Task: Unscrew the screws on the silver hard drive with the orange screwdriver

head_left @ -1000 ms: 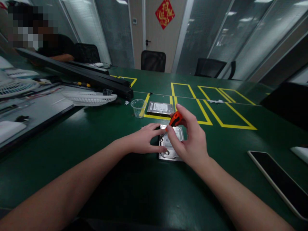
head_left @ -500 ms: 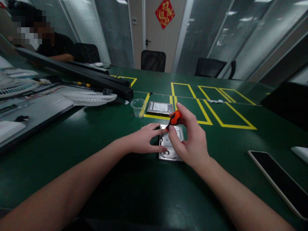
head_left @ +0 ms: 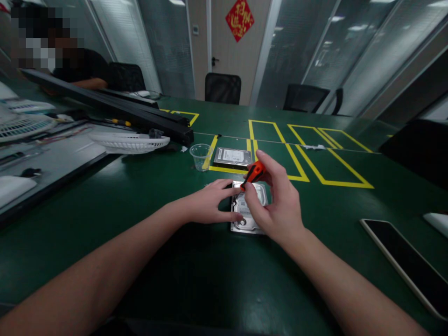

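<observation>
A silver hard drive lies flat on the green table in front of me. My left hand reaches in from the left with its fingers spread, thumb and forefinger resting on the drive's left part. In my right hand is a screwdriver with an orange and black handle. It leans over the drive, its lower end pointing down near my left forefinger. The tip is hidden, so I cannot tell whether it sits in a screw.
Beyond stand a clear plastic cup and a second hard drive inside yellow tape. A phone lies at right. White fan grilles and long black bars fill the left. A person sits behind them.
The screwdriver handle has turned slightly between my right fingers. Both hands and the hard drive stay in place.
</observation>
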`<state>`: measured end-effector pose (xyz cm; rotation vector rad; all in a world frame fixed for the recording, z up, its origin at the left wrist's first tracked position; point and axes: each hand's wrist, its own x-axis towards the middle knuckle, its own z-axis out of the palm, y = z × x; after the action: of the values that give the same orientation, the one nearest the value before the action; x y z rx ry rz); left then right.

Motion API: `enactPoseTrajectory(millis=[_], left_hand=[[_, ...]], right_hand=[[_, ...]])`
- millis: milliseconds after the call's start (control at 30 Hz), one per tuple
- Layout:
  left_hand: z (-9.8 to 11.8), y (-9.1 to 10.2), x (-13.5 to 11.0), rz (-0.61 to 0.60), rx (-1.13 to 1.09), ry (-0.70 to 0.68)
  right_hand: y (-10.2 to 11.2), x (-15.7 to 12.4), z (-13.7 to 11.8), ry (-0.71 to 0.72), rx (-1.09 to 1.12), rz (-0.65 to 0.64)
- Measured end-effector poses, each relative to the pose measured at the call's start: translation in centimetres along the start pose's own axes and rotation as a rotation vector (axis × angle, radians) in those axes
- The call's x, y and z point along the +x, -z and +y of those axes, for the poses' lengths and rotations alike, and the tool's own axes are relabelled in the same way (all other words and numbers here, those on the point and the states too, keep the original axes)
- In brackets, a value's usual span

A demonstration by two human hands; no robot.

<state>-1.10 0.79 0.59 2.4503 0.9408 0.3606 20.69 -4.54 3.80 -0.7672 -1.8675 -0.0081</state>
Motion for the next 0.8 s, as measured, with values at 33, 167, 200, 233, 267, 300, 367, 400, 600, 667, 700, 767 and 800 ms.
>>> enactPoseTrajectory(millis=[33, 167, 200, 233, 267, 300, 367, 400, 600, 667, 700, 767, 800], left_hand=[[-0.02, -0.01, -0.01, -0.003, -0.002, 0.001], [-0.12, 0.01, -0.05, -0.005, 0.001, 0.004], [-0.12, 0.02, -0.06, -0.008, 0.004, 0.001], [-0.11, 0.04, -0.06, -0.01, 0.006, -0.003], [-0.08, 0.07, -0.06, -0.01, 0.008, -0.009], [-0.04, 0.09, -0.05, -0.009, 0.007, -0.018], [0.04, 0.12, -0.03, 0.003, 0.002, -0.032], [0.07, 0.12, -0.02, 0.009, -0.002, -0.035], [0.01, 0.01, -0.03, 0.007, 0.001, -0.01], [-0.02, 0.0, -0.04, 0.013, -0.002, -0.012], [-0.02, 0.0, -0.04, 0.013, -0.003, -0.017], [0.0, 0.03, -0.02, 0.009, 0.0, -0.034], [0.02, 0.04, -0.01, 0.008, 0.003, -0.042]], right_hand=[[-0.01, 0.01, 0.08, 0.007, -0.005, 0.006], [0.02, 0.24, 0.32, 0.036, -0.054, 0.041], [0.03, 0.28, 0.32, 0.038, -0.06, 0.046], [0.04, 0.31, 0.3, 0.038, -0.061, 0.048], [0.03, 0.3, 0.25, 0.037, -0.056, 0.045], [0.03, 0.27, 0.18, 0.034, -0.046, 0.04], [0.02, 0.16, 0.03, 0.017, -0.018, 0.02], [0.02, 0.11, -0.03, 0.003, -0.002, 0.008], [0.07, 0.26, 0.12, 0.039, -0.037, 0.007], [0.08, 0.37, 0.22, 0.056, -0.071, 0.024], [0.08, 0.4, 0.23, 0.054, -0.08, 0.03], [0.1, 0.39, 0.18, 0.047, -0.08, 0.032], [0.11, 0.35, 0.12, 0.047, -0.072, 0.028]])
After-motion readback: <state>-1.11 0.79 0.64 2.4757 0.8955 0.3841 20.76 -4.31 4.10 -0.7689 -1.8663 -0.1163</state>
